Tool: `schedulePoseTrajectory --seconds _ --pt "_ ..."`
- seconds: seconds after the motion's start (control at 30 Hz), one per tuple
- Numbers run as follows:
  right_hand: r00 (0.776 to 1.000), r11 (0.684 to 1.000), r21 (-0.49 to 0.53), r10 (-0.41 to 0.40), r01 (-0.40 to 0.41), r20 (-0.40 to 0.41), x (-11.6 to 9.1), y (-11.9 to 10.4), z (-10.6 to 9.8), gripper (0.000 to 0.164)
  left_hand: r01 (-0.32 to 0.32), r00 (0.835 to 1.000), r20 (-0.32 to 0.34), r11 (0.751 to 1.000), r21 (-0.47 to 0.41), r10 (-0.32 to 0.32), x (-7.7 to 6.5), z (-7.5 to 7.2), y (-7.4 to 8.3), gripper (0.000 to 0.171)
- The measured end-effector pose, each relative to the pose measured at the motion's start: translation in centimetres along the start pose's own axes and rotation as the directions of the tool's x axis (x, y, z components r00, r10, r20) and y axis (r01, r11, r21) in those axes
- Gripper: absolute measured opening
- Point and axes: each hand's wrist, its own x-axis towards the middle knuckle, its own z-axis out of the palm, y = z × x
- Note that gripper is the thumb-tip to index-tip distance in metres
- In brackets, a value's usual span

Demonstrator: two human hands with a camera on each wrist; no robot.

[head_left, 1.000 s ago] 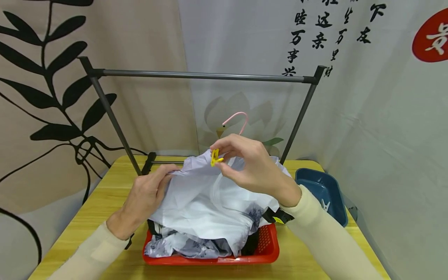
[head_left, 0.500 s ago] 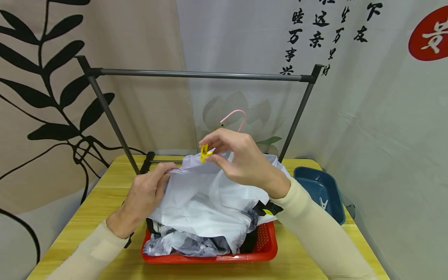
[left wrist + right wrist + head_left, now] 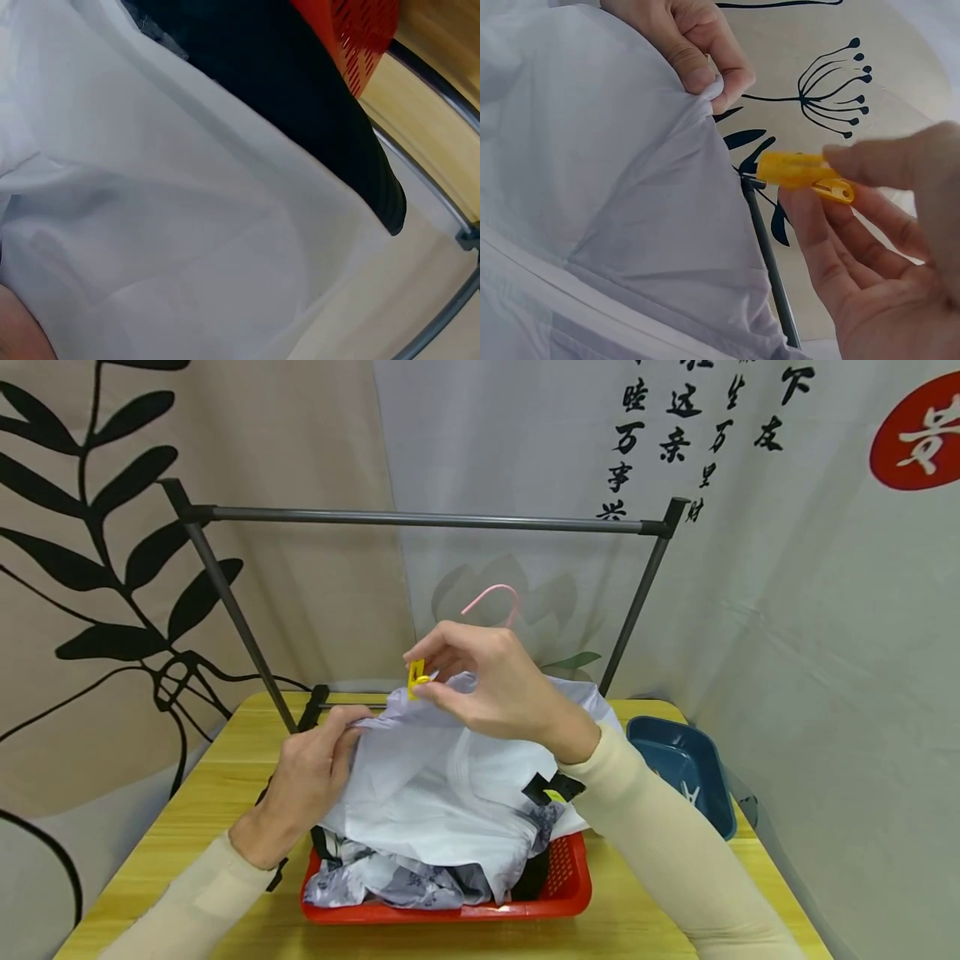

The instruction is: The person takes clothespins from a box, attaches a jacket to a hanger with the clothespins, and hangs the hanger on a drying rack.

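My left hand pinches the left shoulder edge of a white garment, thumb and fingertips closed on the fabric in the right wrist view. Between thumb and fingers of my right hand is a yellow clothespin, held just above the garment's upper edge. A pink hanger shows its hook above the garment; the rest is hidden behind cloth and hand. White cloth fills most of the left wrist view, with dark fabric beyond its edge.
Under the garment, a red basket holds patterned and dark clothes. A grey metal rack spans the table's back. On the right, a blue tray holds a white clothespin. The wooden table reaches the curtain behind.
My right hand has moved left and upward with the yellow clothespin, toward the garment's left shoulder. The hanger hook has shifted slightly up and left. My left hand keeps its pinch.
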Motion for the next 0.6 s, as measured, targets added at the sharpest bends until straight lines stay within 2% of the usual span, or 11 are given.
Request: schedulePoseTrajectory --seconds 0.23,0.33,0.6 --pt "0.999 0.998 -0.019 0.053 -0.053 0.005 0.9 -0.4 0.5 0.028 0.011 1.0 -0.019 1.0 0.009 -0.011 -0.1 -0.1 -0.1 0.039" --pt "0.999 0.999 -0.028 0.042 -0.042 0.02 1.3 -0.4 0.7 0.028 0.021 0.999 -0.025 1.0 -0.001 -0.021 -0.2 -0.1 -0.2 0.038" --pt "0.999 0.999 0.033 -0.017 0.016 0.044 2.2 -0.4 1.3 0.021 0.028 0.999 -0.02 1.0 0.007 -0.028 -0.6 -0.2 -0.6 0.04"
